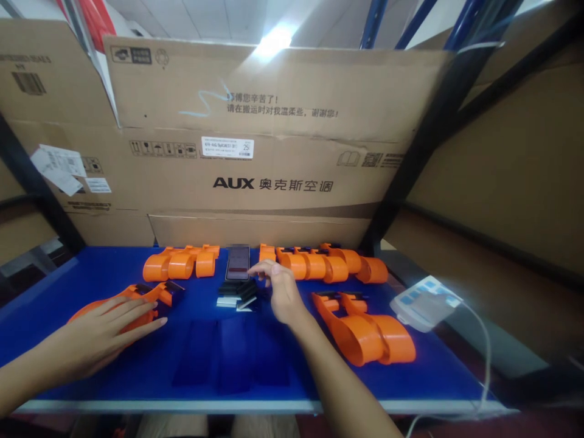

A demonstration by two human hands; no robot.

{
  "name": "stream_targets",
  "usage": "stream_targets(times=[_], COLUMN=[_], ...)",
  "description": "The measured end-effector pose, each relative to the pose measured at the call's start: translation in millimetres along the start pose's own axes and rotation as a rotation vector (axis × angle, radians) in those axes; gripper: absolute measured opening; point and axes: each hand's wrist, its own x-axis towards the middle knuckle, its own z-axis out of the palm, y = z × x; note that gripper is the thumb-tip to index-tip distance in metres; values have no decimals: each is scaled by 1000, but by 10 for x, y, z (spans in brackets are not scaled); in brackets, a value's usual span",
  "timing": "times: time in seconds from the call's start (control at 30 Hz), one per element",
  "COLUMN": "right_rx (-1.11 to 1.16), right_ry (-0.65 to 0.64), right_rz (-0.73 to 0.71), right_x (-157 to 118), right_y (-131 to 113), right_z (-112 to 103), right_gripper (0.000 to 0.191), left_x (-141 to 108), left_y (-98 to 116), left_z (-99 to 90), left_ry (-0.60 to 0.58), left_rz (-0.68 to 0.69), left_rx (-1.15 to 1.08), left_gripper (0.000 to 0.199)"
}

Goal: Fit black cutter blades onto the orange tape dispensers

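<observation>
My left hand [116, 325] lies with fingers stretched over orange curled bands [170, 294] with dark ends on the left of the blue table. My right hand [279, 286] reaches to the middle with its index finger extended at the lower right corner of a phone [238, 261]. Whether the fingertip touches the phone I cannot tell. No object shows in that hand. Just below the phone sits a small pile of black and white flat pieces [237, 294], close to the right hand.
Orange bands stand in rows at the back left [180, 266] and back right [314, 266]. Two larger orange bands [376, 337] lie at right. Dark blue flat pieces [232, 353] rest in front. A white power strip [426, 302] with a cable hangs by the right edge. Cardboard [274, 146] walls the back.
</observation>
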Motion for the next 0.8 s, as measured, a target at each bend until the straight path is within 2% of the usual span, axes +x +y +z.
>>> stream_targets(times=[0.1,0.27,0.4,0.47,0.53,0.67,0.8], right_rx=[2,-11,-31,-3,69,337,516], right_ry=[-10,-14,-133,-204,-234,-201,-39], right_rz=[-9,24,136,181,241,434,531], right_x=[-6,-6,11,7,-9,-37,-12], right_y=[4,-1,-16,-10,14,98,176], right_z=[-3,18,120,195,272,380,383], right_gripper=[71,66,48,41,46,49,37], left_x=[65,215,443,592,761,1128,1414], left_y=[101,273,470,586,703,927,1109], left_z=[40,-80,-194,-229,-244,-223,-199], left_ry=[34,86,184,238,305,406,403], left_rz=[-36,-35,-41,17,105,231,291], left_rx=[35,20,55,99,130,121,-85], left_gripper=[78,80,75,72,72,73,74])
